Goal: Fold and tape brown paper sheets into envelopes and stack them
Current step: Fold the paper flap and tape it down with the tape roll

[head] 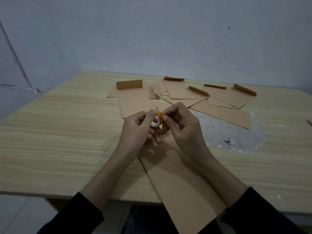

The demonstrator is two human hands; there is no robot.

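Observation:
A small yellow tape roll (157, 121) with a white core is held above the table between both hands. My left hand (138, 130) grips the roll, thumb up along its near face. My right hand (179, 125) pinches at the roll's upper right edge with thumb and forefinger. Below my hands a long brown paper sheet (179, 183) lies flat and slants toward me, hanging over the table's front edge. Several folded brown envelopes (184, 92) with raised flaps lie spread across the far part of the table.
The light wooden table (59, 132) has a worn whitish patch (228, 132) with a black mark to the right of my hands. A grey wall stands close behind the table. A thin object (309, 122) pokes in at the right edge.

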